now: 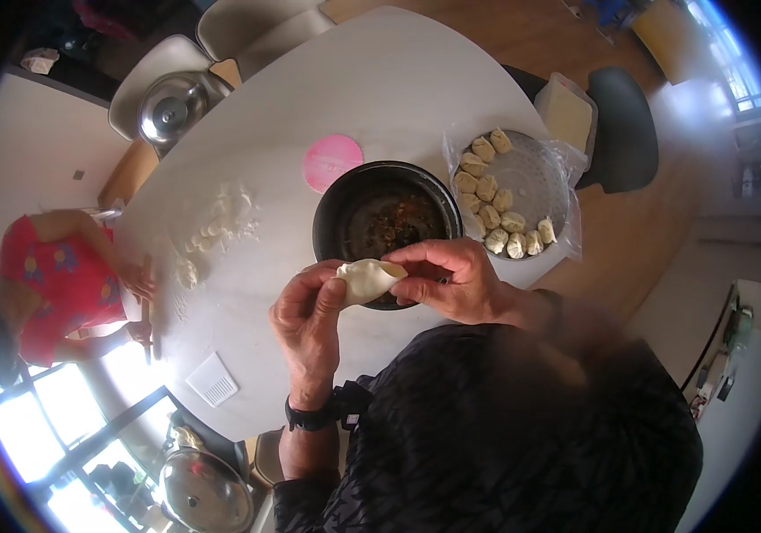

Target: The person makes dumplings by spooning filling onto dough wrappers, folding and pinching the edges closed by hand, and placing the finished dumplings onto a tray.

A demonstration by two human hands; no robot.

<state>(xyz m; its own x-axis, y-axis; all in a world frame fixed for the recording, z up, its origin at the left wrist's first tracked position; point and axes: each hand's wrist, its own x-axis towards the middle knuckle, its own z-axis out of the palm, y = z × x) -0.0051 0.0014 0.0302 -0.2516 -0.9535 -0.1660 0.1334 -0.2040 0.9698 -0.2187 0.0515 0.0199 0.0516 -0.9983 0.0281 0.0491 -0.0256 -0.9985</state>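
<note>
A pale, folded dumpling (365, 282) is held up between my two hands, near the front rim of a dark pot (332, 197). My left hand (308, 306) pinches its left end, where the edge looks pleated. On the right, my right hand (451, 277) grips the other end, which still gapes a little, with thumb and fingertips. Inside the pot lies a thin layer of brownish filling (394, 218), partly hidden by my right hand. A round metal steamer tray (536, 182) to the right carries several finished dumplings (487, 187) along its left and front sides.
A pink disc (332, 163) lies behind the pot. Floury dough pieces (212, 233) are scattered at left, where another person (70, 275) holds a rolling pin (147, 324). A white slotted scraper (212, 379) rests near the table's left edge. Chairs (622, 129) surround the table (380, 80).
</note>
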